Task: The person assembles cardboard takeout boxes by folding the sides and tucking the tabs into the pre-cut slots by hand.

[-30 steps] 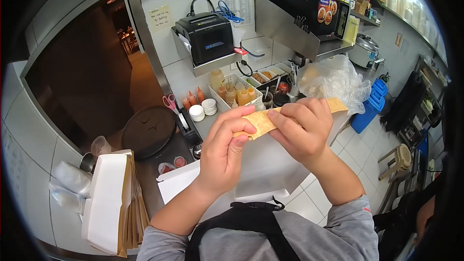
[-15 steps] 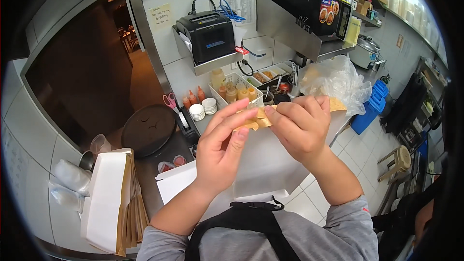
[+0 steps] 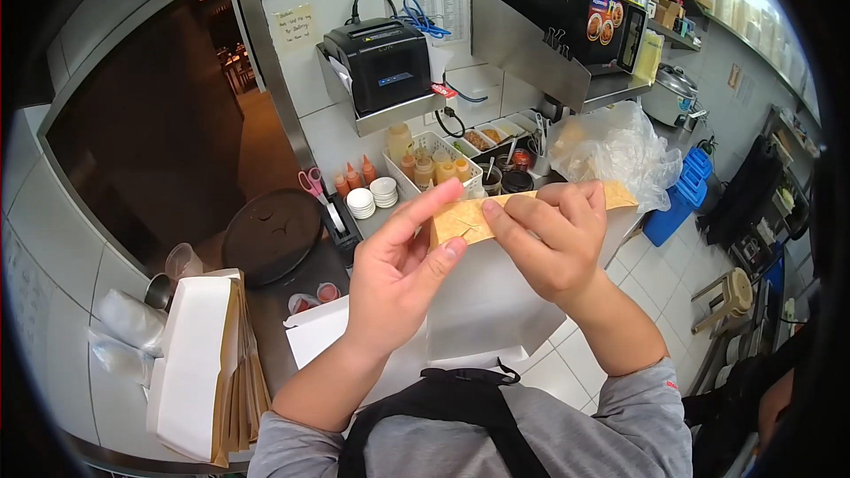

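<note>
I hold a white paper bag (image 3: 496,301) upright in front of me over the counter. Its brown folded top edge (image 3: 460,219) runs between my hands. My left hand (image 3: 398,270) pinches the left end of that fold with thumb and fingers, index finger stretched out along it. My right hand (image 3: 553,243) is closed over the fold's right part, fingers curled down on it. What is inside the bag is hidden.
A stack of flat paper bags (image 3: 199,363) lies at the left. A round black griddle (image 3: 270,235), scissors (image 3: 312,184), sauce bottles (image 3: 354,179), small white cups (image 3: 370,199), a black printer (image 3: 388,62) and a clear plastic bag (image 3: 620,150) stand behind. White open box (image 3: 314,336) below.
The bag's folded top has stayed between my hands. My left index finger has straightened along the fold, and both hands shifted slightly lower and left.
</note>
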Motion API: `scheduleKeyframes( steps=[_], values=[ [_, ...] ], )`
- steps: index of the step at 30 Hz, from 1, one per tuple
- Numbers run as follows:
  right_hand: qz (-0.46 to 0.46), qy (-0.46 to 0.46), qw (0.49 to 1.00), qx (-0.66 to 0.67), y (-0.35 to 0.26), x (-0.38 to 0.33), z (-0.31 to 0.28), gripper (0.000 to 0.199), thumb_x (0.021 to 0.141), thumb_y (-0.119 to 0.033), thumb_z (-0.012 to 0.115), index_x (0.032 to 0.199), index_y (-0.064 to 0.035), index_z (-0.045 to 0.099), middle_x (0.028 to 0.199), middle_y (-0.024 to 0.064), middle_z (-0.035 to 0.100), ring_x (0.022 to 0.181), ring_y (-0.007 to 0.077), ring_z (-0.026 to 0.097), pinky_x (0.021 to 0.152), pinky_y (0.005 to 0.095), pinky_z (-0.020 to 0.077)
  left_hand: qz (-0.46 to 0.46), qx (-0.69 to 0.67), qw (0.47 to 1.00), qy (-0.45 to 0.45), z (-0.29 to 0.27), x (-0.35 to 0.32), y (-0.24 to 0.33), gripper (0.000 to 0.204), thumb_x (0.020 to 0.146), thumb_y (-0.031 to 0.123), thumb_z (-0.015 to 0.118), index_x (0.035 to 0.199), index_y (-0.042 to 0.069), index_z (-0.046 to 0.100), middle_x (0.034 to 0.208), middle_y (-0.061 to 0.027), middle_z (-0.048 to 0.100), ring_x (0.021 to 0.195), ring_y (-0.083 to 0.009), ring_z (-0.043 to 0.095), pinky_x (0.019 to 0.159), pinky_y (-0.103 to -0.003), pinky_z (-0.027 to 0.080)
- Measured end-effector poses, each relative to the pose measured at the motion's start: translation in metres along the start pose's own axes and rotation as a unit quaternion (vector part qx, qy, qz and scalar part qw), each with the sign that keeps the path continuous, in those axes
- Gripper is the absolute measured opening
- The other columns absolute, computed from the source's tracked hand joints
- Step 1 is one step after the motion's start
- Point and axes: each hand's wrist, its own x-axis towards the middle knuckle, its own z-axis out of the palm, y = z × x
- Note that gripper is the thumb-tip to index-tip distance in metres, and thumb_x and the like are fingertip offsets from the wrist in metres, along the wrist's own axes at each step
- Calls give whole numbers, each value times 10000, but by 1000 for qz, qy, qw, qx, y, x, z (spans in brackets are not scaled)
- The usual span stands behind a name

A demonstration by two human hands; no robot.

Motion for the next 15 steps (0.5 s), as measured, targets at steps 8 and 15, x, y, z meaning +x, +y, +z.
scheduleKeyframes(
  steps=[8, 15],
  values=[
    [-2, -16, 1000, 4, -3, 11, -7, 291, 663, -199, 686, 938, -125, 740, 900, -72, 651, 710, 125, 527, 640, 344, 298, -8, 33, 999, 31, 9, -3, 1, 518, 949, -63, 652, 1448, -17, 520, 1444, -133, 516, 1309, -179, 527, 1124, -328, 409],
    [20, -110, 991, 78, 20, 25, -26, 199, 738, -163, 695, 936, -145, 704, 930, -35, 695, 727, 153, 576, 658, 351, 368, -2, -2, 1000, -22, 5, -5, -3, 757, 926, -33, 688, 1580, 12, 309, 1553, -197, 427, 1352, -240, 515, 1155, -378, 391]
  ],
)
